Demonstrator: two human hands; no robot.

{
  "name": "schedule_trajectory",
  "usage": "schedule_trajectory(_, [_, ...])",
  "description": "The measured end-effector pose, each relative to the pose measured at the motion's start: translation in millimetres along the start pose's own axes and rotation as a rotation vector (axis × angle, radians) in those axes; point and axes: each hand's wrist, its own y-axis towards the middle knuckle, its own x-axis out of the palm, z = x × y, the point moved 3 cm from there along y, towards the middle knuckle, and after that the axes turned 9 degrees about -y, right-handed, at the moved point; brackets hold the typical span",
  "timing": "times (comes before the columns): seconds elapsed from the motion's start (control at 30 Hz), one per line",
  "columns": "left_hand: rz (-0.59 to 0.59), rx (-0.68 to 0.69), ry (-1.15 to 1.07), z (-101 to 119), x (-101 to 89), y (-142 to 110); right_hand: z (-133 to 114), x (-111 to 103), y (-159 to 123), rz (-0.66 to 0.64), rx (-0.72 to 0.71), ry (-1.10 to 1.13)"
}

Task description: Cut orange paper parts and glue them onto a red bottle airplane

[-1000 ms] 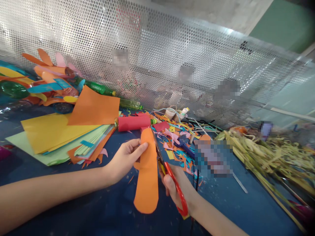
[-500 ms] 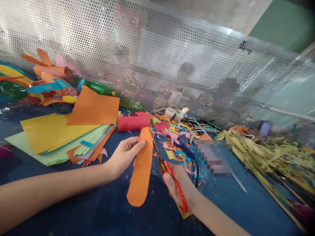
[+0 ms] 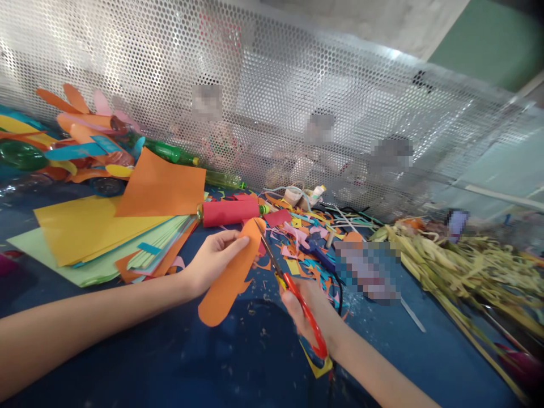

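Observation:
A long orange paper strip (image 3: 227, 280) with rounded ends is pinched between the thumb and fingers of my left hand (image 3: 216, 255). My right hand (image 3: 312, 317) grips a pair of red-handled scissors (image 3: 304, 311), whose blades reach the upper right edge of the strip. Whether the blades are fully closed is hard to make out. Just behind the strip's top end lies a bottle wrapped in red paper (image 3: 229, 212). A yellow paper scrap (image 3: 321, 368) shows below my right hand.
Stacked coloured paper (image 3: 93, 232) and an orange sheet (image 3: 164, 184) lie on the left, near paper-covered bottle crafts (image 3: 93, 147). Paper scraps (image 3: 293, 266) litter the blue table (image 3: 170, 362). Dry husks (image 3: 446, 266) lie on the right, with a perforated metal screen (image 3: 272, 85) behind.
The orange strip's lower end has swung left and upward, while its top end stays at the scissor blades. My left hand has shifted slightly left; the scissors have barely moved.

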Motion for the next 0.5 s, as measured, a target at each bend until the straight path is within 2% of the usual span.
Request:
schedule_trajectory(0.17, [0.012, 0.015, 0.116, 6.2, -5.5, 8.2, 3.9, -4.5, 3.8, -0.002, 0.008, -0.068])
schedule_trajectory(0.3, [-0.042, 0.003, 0.202, 9.8, -12.3, 16.3, 9.0, -9.4, 5.1, -0.058, 0.065, -0.028])
schedule_trajectory(0.4, [-0.072, -0.039, 0.167, 9.7, -20.5, 24.3, 13.8, -11.8, 3.9, -0.142, 0.118, 0.097])
schedule_trajectory(0.5, [-0.059, -0.093, 0.009, 7.6, -25.9, 30.9, 19.1, -8.3, 2.0, -0.231, 0.202, 0.343])
